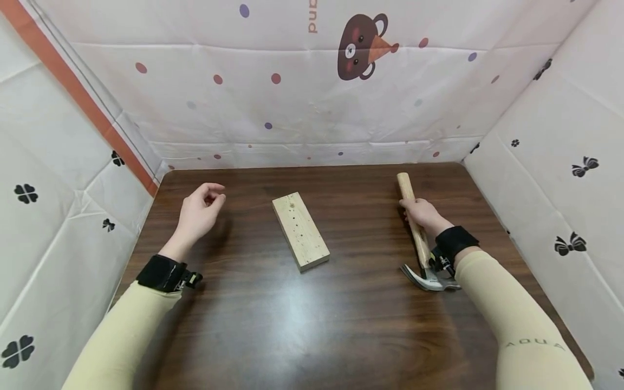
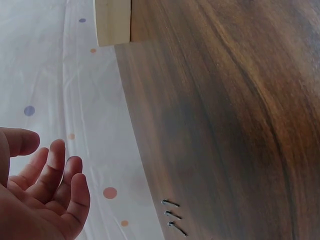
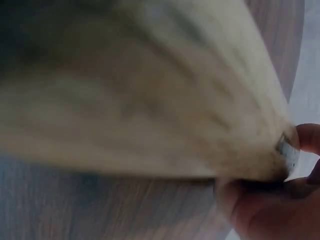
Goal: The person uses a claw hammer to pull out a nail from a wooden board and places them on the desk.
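Note:
In the head view a claw hammer (image 1: 420, 244) lies at the table's right side, its steel head toward the near edge. The right hand (image 1: 423, 212) grips its wooden handle around the middle; close up, the handle (image 3: 200, 100) fills much of the right wrist view. Over the table's far left hovers the left hand (image 1: 200, 212), fingers loosely bent and holding nothing. Small metal fasteners, nails or screws (image 2: 171, 215), lie on the table near the left hand in the left wrist view. Between the hands rests a pale wooden block (image 1: 301, 232) with a row of small dark holes.
The brown wooden table (image 1: 273, 325) has white patterned sheeting (image 1: 302, 103) behind it and on both sides. A black strap with a small camera (image 1: 166, 273) is on the left wrist, and another strap (image 1: 455, 242) is on the right.

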A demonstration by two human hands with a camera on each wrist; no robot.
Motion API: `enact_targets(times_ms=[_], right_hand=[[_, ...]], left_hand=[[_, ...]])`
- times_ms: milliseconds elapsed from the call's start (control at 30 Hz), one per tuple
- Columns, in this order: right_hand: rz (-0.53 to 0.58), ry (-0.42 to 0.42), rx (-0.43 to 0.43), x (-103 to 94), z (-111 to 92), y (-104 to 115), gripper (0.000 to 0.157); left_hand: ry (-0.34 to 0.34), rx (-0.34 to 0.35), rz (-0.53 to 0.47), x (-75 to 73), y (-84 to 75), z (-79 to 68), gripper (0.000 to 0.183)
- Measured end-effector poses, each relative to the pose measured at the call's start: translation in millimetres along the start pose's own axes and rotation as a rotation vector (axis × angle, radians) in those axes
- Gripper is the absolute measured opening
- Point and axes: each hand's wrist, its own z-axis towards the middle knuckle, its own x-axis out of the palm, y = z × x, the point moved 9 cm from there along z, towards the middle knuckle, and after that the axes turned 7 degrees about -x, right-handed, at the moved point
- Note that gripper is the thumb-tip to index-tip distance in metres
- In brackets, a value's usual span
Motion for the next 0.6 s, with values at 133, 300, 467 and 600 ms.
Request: enact_targets(times_ms=[133, 300, 467, 600], right_hand=[[-0.303, -0.05, -0.021, -7.8, -0.8, -1.5, 0.074], [-0.438, -0.065, 0.015, -12.1, -0.6, -5.0, 0.076], [-0.502, -0.07, 0.046, -12.6, 1.7, -9.8, 0.08], [-0.536, -0.06, 0.078, -12.1, 0.9, -7.2, 0.079]], left_hand=[[-0.011, -0.001, 0.0, 0.0, 0.3, -0.2, 0.021], [-0.003, -0.002, 0.003, 1.6, -0.2, -1.4, 0.019], [0.014, 0.005, 0.003, 4.0, -1.8, -0.8, 0.021], [0.05, -0.003, 0.015, 10.4, -0.3, 1.2, 0.024]])
